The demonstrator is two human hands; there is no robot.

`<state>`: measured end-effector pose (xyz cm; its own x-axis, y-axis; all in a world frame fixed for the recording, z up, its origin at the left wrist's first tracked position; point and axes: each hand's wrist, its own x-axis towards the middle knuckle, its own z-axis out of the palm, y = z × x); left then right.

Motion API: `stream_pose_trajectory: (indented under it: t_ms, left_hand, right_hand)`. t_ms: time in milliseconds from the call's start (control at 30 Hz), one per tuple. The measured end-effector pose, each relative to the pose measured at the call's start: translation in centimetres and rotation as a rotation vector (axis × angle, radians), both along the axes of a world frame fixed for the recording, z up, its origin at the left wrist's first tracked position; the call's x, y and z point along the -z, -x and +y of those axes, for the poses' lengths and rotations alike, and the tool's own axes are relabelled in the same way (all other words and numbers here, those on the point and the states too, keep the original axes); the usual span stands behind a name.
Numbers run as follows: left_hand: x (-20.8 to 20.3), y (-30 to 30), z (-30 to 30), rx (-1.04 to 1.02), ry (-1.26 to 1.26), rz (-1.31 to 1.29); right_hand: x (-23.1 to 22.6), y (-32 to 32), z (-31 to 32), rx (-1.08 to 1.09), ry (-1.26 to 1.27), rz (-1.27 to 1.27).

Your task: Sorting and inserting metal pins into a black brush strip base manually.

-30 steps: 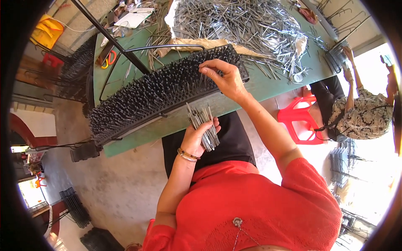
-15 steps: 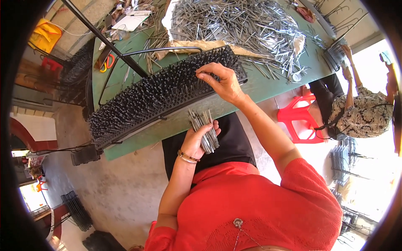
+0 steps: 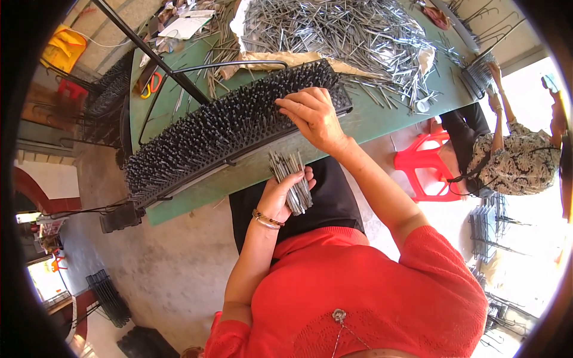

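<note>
In front of me a long black perforated rack (image 3: 233, 158) stands slanted on the green table, crowded with dark upright metal pins (image 3: 209, 134). My left hand (image 3: 280, 194) is closed round a bundle of thin grey metal rods (image 3: 295, 188), just off the table's near edge. My right hand (image 3: 313, 118) is over the right part of the rack, thumb and fingertips pinched together at the pins. Whatever those fingertips hold is too small to make out. Bare holes show along the rack's near side and its right end.
A large heap of loose metal rods (image 3: 334, 36) lies on paper at the back of the green table (image 3: 370, 119). A black metal frame (image 3: 173, 71) rises behind the rack, near orange-handled scissors (image 3: 152, 85). At right, another person (image 3: 513, 155) works beside a red stool (image 3: 418, 170).
My right hand has shifted slightly left and down, its fingers lower toward the pins. The left hand keeps its bundle of rods almost in place.
</note>
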<state>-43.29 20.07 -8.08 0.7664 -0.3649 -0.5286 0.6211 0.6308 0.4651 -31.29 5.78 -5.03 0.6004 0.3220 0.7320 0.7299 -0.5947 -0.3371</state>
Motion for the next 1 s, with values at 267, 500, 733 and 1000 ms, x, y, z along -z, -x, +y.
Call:
stream_pose_trajectory:
  t_ms: [267,500,733,1000]
  left_hand:
    - [-0.3,-0.3,0.0,-0.01,0.017,-0.038]
    - [-1.4,-0.7,-0.3,-0.021,-0.071,-0.137]
    - [-0.7,-0.9,-1.4,-0.015,-0.06,-0.14]
    - [-0.2,-0.9,-1.6,-0.032,-0.057,-0.058]
  right_hand:
    - [0.1,1.3,0.1,0.071,0.011,-0.071]
    - [-1.3,5.3,-1.8,-0.144,-0.218,0.779]
    - [-1.4,4.5,-4.0,-0.17,-0.227,1.198]
    - [-4.2,0.4,-4.2,-0.005,-0.541,0.749]
